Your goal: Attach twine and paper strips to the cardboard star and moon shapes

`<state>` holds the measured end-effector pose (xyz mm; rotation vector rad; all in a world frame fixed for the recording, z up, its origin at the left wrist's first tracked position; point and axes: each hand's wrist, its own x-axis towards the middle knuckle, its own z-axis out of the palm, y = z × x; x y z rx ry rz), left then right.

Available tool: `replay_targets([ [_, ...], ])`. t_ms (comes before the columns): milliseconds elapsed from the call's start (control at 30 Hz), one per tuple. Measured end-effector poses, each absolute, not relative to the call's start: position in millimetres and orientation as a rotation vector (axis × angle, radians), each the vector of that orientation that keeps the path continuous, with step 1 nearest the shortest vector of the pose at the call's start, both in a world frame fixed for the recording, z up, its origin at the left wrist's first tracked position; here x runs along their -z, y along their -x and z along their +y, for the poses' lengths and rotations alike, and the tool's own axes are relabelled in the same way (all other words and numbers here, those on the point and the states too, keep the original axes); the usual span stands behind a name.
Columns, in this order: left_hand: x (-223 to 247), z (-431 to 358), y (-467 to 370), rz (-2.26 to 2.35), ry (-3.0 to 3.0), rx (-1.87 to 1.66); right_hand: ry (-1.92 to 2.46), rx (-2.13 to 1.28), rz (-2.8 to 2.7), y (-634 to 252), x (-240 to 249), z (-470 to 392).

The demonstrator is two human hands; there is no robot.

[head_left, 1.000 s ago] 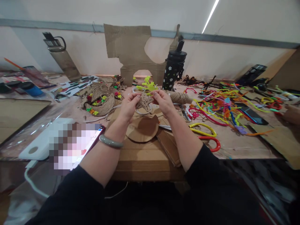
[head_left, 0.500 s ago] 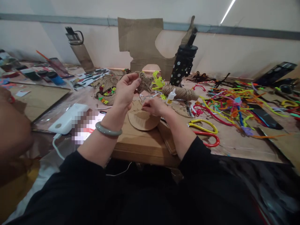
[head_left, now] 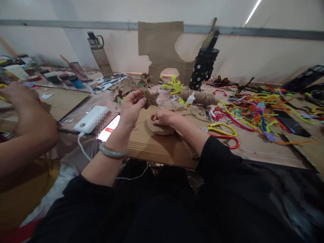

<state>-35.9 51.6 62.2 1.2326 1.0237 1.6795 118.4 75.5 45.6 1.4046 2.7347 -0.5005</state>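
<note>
Above the cardboard slab [head_left: 144, 148] at the middle of the table [head_left: 255, 148], a star-shaped cord piece [head_left: 151, 99] is raised in the left hand [head_left: 133, 108]. That hand's grip pinches one edge between thumb and fingers, probably so that most of its face stays uncovered. Lower and to the right, the right hand [head_left: 163, 118] is at a round cardboard disc [head_left: 159, 129], fingers curled inward; I cannot tell whether that grip holds anything. The slab seems to serve as a raised work surface under the disc. Just beyond the right hand stands a small glue bottle [head_left: 190, 100], with a roll of twine [head_left: 198, 97] lying behind it, both seemingly set within easy reach. Scissors [head_left: 222, 130] lie near the right forearm, handles towards the right, and tangled pipe cleaners [head_left: 260, 118] spread farther out. On the far left, a co-worker's hand [head_left: 22, 94] is near another cardboard sheet [head_left: 68, 101].
</note>
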Motion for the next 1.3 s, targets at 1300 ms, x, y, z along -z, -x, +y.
replay_targets([
  [1300,-7,43,57,1.667,-2.145,-1.257,-1.506,0.531,2.856,-118,-89,51],
])
